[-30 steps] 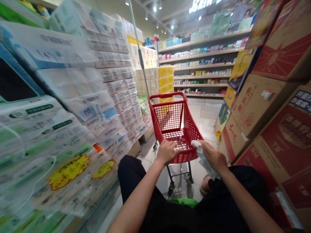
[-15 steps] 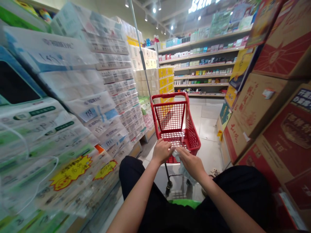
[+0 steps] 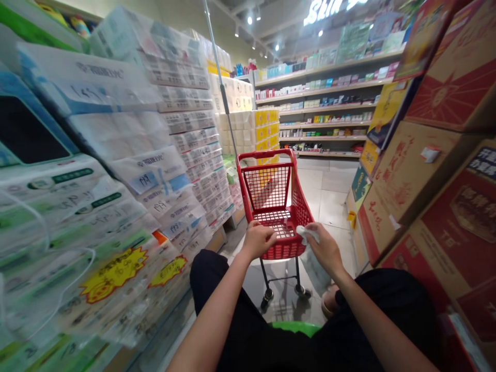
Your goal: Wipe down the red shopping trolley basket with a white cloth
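A small red shopping cart [image 3: 267,199] stands in front of my knees, its mesh basket resting on dark legs with wheels. My left hand [image 3: 259,242] is closed over the near left corner of the basket rim. To the right of the basket, my right hand [image 3: 325,249] pinches a pale, thin cloth [image 3: 316,271]. Part of the cloth bunches up at the fingertips, and the rest hangs down beside the cart. I see nothing lying in the basket. A tall metal pole [image 3: 222,93] rises by the cart's left side.
Stacked tissue packs [image 3: 155,170] with yellow price signs [image 3: 114,274] line my left. Cardboard cartons [image 3: 411,170] are piled up on my right. Beyond the tiled floor [image 3: 329,201] stand shelves [image 3: 325,106] of small boxes and bottles. A green seat edge [image 3: 296,326] shows between my legs.
My right hand has moved right, away from my left hand, taking the cloth with it. The cart has shifted slightly left. My left hand has stayed at the rim.
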{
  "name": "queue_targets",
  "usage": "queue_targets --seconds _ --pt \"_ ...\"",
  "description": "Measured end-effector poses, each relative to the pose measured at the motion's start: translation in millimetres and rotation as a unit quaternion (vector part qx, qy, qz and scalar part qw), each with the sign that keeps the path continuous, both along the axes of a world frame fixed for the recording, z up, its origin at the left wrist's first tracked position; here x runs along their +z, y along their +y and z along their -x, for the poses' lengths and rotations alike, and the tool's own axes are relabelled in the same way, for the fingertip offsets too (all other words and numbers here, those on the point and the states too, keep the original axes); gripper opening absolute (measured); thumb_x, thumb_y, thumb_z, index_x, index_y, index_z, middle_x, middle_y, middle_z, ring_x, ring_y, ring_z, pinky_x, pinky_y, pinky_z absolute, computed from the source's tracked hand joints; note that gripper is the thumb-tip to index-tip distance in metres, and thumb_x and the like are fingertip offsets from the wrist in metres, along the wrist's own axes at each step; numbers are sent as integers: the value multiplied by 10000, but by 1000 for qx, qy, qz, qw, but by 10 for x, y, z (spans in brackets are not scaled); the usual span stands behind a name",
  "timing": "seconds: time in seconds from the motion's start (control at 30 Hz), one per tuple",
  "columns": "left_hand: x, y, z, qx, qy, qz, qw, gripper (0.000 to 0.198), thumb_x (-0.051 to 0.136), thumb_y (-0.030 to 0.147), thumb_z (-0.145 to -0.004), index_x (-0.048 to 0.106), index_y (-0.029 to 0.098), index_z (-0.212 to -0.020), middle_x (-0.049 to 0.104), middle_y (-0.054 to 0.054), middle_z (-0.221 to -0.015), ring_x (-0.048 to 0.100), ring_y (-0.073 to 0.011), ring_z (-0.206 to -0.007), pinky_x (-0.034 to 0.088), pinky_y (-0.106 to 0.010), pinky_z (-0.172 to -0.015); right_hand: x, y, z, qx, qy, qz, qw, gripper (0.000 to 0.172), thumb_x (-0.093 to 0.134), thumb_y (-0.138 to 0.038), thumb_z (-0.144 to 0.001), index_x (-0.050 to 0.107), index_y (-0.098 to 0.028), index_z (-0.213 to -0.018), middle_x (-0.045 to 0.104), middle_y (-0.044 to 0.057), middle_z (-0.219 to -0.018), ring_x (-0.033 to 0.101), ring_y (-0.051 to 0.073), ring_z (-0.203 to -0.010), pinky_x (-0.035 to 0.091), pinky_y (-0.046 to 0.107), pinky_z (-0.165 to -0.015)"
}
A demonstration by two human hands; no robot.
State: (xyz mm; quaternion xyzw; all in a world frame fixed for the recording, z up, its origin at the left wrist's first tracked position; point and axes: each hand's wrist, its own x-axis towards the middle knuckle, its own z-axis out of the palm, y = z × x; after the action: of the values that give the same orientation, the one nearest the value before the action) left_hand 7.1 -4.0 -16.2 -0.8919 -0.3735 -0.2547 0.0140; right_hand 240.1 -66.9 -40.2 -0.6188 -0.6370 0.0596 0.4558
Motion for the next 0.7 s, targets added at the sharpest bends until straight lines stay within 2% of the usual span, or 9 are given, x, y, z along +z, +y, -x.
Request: queue_targets --seconds 0.13,0.27,0.33,0.4,0.57,0.7 --pt "-11 3 -32 20 3 2 1000 344 405 294 -924 550 197 -628 642 30 -655 515 -110 -632 293 -321 -894 65 -28 430 48 -85 48 994 249 417 -404 -935 588 -297 -1083 670 1 -1101 648 187 -923 495 304 -740" --pt "-9 10 47 35 4 1 999 334 408 300 -917 561 200 -637 646 25 -664 520 -116 -636 296 -323 -893 85 -131 712 94 -151 59 982 348 343 -349 -964 502 -324 -1273 571 14 -1315 640 184 -995 514 283 -692" --pt "-1 17 115 35 10 3 999 341 407 303 -915 552 198 -625 635 28 -646 509 -113 -618 300 -320 -893 76 -160 664 104 -178 69 976 417 350 -306 -953 421 -369 -1359 509 -1 -1390 644 173 -980 520 273 -659" --pt "6 24 177 32 13 5 999 358 401 309 -918 541 197 -608 612 34 -614 499 -110 -604 300 -318 -896 72 -158 489 100 -194 82 972 465 363 -275 -938 384 -420 -1380 492 -30 -1405 655 154 -929 517 263 -632" --pt "-4 26 222 22 7 4 1000 363 394 309 -915 526 196 -596 580 48 -588 490 -101 -587 300 -310 -888 114 -58 -25 51 -202 87 974 384 365 -329 -950 457 -446 -1304 540 -73 -1344 658 144 -852 475 253 -597" --pt "-21 9 202 15 -7 6 1000 343 404 292 -905 510 191 -594 582 47 -600 486 -98 -594 308 -304 -891 150 39 -48 45 -189 91 977 294 330 -373 -974 550 -372 -1170 596 -45 -1237 643 140 -858 430 241 -600"
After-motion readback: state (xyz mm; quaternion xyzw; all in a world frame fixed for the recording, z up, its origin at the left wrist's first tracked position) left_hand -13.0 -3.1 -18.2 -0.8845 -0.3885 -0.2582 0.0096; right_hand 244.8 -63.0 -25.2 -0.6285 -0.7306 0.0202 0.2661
